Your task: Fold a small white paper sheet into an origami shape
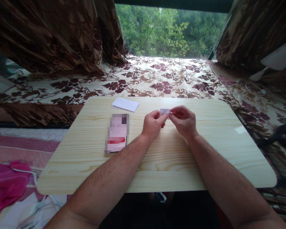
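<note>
A small piece of white paper (165, 111) is held up above the table between both hands. My left hand (154, 122) is closed on its lower left part, the thumb lying across the front. My right hand (184, 121) pinches the paper's right edge between thumb and fingertips. The fingers partly cover the sheet, so I cannot tell whether it is folded. Left of the hands, a phone-shaped object (116, 132), blurred by pixelation, lies on the light wood table (176, 165). Beyond it rests a small stack of white paper (125, 104).
A floral cloth (162, 76) covers the ledge behind the table, under a window (171, 31) between patterned curtains (69, 35). A white lamp (276, 57) stands at the right. Pink fabric (7, 184) and white cables (50, 203) lie at the lower left.
</note>
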`<state>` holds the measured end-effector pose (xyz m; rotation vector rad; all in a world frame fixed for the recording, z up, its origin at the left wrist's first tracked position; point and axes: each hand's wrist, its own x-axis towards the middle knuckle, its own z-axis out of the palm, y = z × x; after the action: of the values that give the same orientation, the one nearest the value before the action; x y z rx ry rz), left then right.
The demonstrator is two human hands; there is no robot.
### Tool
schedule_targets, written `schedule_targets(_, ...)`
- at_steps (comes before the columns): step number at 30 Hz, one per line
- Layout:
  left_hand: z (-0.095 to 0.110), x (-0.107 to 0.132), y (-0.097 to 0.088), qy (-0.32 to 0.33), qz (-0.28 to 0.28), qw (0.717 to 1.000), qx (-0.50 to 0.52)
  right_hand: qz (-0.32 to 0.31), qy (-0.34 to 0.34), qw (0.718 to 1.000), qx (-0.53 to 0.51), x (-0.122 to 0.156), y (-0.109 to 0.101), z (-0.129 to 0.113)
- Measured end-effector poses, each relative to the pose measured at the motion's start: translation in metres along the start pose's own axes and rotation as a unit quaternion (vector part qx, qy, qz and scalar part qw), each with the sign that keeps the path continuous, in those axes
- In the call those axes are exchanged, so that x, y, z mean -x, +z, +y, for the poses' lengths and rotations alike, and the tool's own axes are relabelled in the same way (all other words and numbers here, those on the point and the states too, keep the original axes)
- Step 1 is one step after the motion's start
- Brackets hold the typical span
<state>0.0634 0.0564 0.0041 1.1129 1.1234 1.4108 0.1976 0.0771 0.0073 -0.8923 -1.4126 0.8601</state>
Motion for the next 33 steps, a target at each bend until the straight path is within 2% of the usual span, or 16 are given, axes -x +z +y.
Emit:
schedule_targets(3, 0.002, 0.0, 0.001, -0.023, -0.005, 1.0, 0.018, -0.018, -0.005, 1.0, 0.0, 0.001, -0.001, 0.001)
schedule_targets(8, 0.004, 0.0, 0.001, -0.026, -0.002, 0.999, 0.029, -0.03, -0.01, 0.999, 0.016, 0.002, -0.004, -0.001)
schedule_targets(15, 0.003, -0.003, -0.003, -0.052, -0.009, 0.996, 0.071, -0.079, 0.035, 0.996, -0.016, 0.005, -0.004, -0.009)
schedule_targets(18, 0.003, -0.003, -0.004, -0.061, -0.007, 0.995, 0.08, -0.095, 0.029, 0.995, -0.004, 0.007, -0.005, -0.01)
schedule_targets(33, 0.002, -0.003, -0.004, -0.05, -0.01, 0.996, 0.074, -0.114, 0.015, 0.993, -0.028, 0.008, -0.007, -0.002)
